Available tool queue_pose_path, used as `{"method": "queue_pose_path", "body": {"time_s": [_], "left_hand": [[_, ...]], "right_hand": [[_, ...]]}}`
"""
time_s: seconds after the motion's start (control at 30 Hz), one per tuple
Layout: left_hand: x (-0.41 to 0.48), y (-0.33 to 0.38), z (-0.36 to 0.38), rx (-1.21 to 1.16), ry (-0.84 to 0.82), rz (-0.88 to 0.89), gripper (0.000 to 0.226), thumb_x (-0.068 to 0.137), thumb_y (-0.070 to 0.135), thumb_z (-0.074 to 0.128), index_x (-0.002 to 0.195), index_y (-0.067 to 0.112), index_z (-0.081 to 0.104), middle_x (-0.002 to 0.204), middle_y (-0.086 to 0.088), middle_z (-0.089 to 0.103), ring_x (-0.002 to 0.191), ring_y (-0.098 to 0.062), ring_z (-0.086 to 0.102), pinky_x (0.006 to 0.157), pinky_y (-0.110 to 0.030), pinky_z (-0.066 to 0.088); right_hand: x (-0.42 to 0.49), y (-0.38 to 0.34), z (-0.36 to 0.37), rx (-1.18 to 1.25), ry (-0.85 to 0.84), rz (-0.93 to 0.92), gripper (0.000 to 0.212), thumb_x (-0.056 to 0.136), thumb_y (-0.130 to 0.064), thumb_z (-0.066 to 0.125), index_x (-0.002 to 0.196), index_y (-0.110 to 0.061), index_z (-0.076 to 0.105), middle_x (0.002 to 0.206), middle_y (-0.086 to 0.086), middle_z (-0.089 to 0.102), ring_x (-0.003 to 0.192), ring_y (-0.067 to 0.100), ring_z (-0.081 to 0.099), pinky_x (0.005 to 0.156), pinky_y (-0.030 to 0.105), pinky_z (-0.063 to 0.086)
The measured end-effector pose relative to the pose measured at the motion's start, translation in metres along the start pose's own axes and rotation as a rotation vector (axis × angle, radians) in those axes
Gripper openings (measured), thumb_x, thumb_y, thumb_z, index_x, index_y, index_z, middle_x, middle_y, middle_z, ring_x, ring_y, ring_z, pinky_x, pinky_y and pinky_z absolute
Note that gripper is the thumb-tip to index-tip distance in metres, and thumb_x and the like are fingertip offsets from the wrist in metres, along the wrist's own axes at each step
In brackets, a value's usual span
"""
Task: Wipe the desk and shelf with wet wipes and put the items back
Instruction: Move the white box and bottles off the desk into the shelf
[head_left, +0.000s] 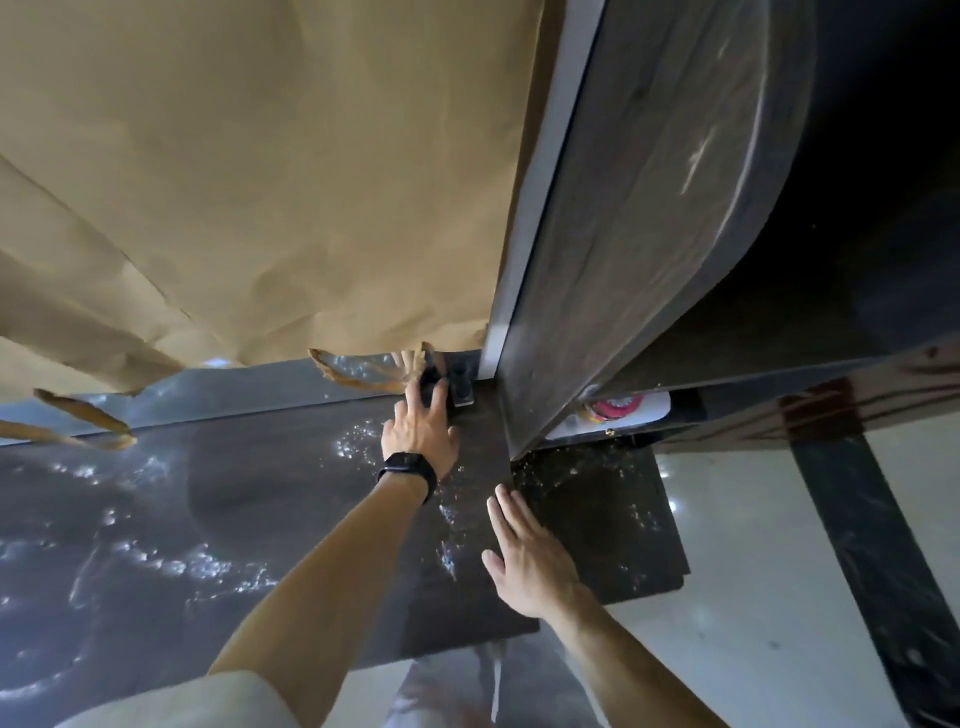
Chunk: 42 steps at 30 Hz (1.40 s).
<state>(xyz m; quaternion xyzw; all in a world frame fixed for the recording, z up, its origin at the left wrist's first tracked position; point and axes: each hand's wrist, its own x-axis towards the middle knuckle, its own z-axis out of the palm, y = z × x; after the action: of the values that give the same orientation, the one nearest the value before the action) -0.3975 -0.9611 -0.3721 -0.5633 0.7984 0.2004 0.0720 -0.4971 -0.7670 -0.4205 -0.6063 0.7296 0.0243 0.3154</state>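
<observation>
The dark wood-grain desk (270, 499) glistens with wet streaks and droplets. My left hand (421, 431), a black watch on its wrist, reaches to the desk's back edge and grips a small dark object (432, 382) beside another small dark block (462, 389). My right hand (524, 556) lies flat on the desk near its right front corner, fingers straight. The dark shelf unit (623, 234) rises right above the hands. No wet wipe is visible.
Brown paper (260, 182) covers the wall behind the desk, its torn edge hanging over the back. A white item with pink and red print (618, 410) lies in the shelf's lower compartment. Glossy pale floor (753, 597) lies to the right.
</observation>
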Motion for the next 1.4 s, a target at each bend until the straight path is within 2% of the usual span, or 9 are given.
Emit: {"method": "queue_pose_path", "body": {"time_s": [0.17,0.3,0.4,0.6,0.87,1.0,1.17,1.3,1.4], "left_hand": [[0.004,0.001,0.003,0.088,0.011,0.041,0.052,0.092,0.008,0.049,0.140,0.019,0.031,0.150,-0.015,0.024,0.116,-0.036,0.047,0.081,-0.045,0.053],[-0.005,-0.009,0.008,0.157,-0.020,0.102,0.052,0.098,0.022,0.049,0.144,0.012,0.026,0.135,-0.013,0.046,0.117,-0.033,0.053,0.088,-0.042,0.048],[-0.021,-0.025,0.010,0.023,-0.018,0.096,0.054,0.092,0.030,0.059,0.137,0.012,0.034,0.127,-0.011,0.050,0.115,-0.030,0.053,0.087,-0.040,0.050],[-0.077,-0.080,0.003,-0.176,0.110,-0.107,0.060,0.083,0.043,0.066,0.135,0.022,0.045,0.124,-0.001,0.051,0.117,-0.027,0.044,0.093,-0.037,0.042],[-0.158,-0.143,0.007,-0.436,0.248,-0.374,0.055,0.081,0.038,0.074,0.129,0.025,0.051,0.116,0.001,0.051,0.105,-0.025,0.052,0.090,-0.032,0.044],[-0.177,-0.158,0.017,-0.407,0.249,-0.417,0.055,0.076,0.031,0.078,0.126,0.022,0.056,0.115,-0.002,0.055,0.103,-0.030,0.052,0.092,-0.034,0.043],[-0.176,-0.132,0.015,-0.401,0.165,-0.385,0.055,0.077,0.029,0.077,0.127,0.020,0.055,0.119,-0.004,0.054,0.108,-0.031,0.050,0.094,-0.034,0.042],[-0.160,-0.077,0.014,-0.351,0.120,-0.201,0.053,0.078,0.028,0.076,0.126,0.021,0.056,0.117,-0.002,0.054,0.107,-0.029,0.051,0.090,-0.033,0.044],[-0.144,-0.013,0.016,-0.324,0.076,-0.027,0.053,0.078,0.029,0.076,0.127,0.024,0.055,0.117,0.000,0.055,0.107,-0.028,0.051,0.091,-0.034,0.045]], "right_hand": [[0.001,-0.007,-0.007,0.009,-0.048,0.035,0.072,0.099,-0.046,0.032,0.157,-0.013,0.004,0.165,-0.002,-0.014,0.152,0.014,-0.011,0.120,0.043,0.024],[0.002,-0.020,-0.017,0.025,-0.076,0.105,0.069,0.101,-0.043,0.037,0.157,-0.014,0.011,0.166,0.000,-0.007,0.153,0.016,-0.003,0.122,0.044,0.018],[0.016,-0.039,-0.034,0.184,0.071,0.165,0.060,0.100,-0.040,0.041,0.154,-0.017,0.027,0.163,0.004,0.020,0.149,0.019,0.018,0.122,0.032,0.018],[0.093,-0.070,-0.067,0.591,0.287,0.376,0.071,0.090,-0.041,0.061,0.147,-0.007,0.035,0.148,0.016,0.044,0.132,0.029,0.048,0.109,0.041,0.040],[0.175,-0.084,-0.076,0.488,0.358,0.626,0.064,0.093,-0.039,0.059,0.132,0.004,0.033,0.138,0.030,0.034,0.119,0.050,0.048,0.096,0.050,0.044],[0.167,-0.089,-0.077,0.424,0.322,0.540,0.057,0.096,-0.038,0.053,0.129,0.005,0.040,0.136,0.030,0.042,0.116,0.049,0.051,0.092,0.047,0.045],[0.088,-0.082,-0.076,0.463,0.326,0.191,0.042,0.092,-0.043,0.061,0.103,-0.003,0.058,0.106,0.012,0.062,0.098,0.030,0.059,0.083,0.033,0.043],[0.005,-0.031,-0.064,0.554,0.367,0.092,0.027,0.087,-0.041,0.069,0.090,-0.016,0.059,0.083,-0.003,0.059,0.076,0.013,0.059,0.076,0.029,0.047],[-0.055,0.028,-0.060,0.559,0.324,0.174,0.026,0.089,-0.051,0.062,0.097,-0.028,0.054,0.091,-0.010,0.057,0.074,0.003,0.059,0.069,0.022,0.049]]}}
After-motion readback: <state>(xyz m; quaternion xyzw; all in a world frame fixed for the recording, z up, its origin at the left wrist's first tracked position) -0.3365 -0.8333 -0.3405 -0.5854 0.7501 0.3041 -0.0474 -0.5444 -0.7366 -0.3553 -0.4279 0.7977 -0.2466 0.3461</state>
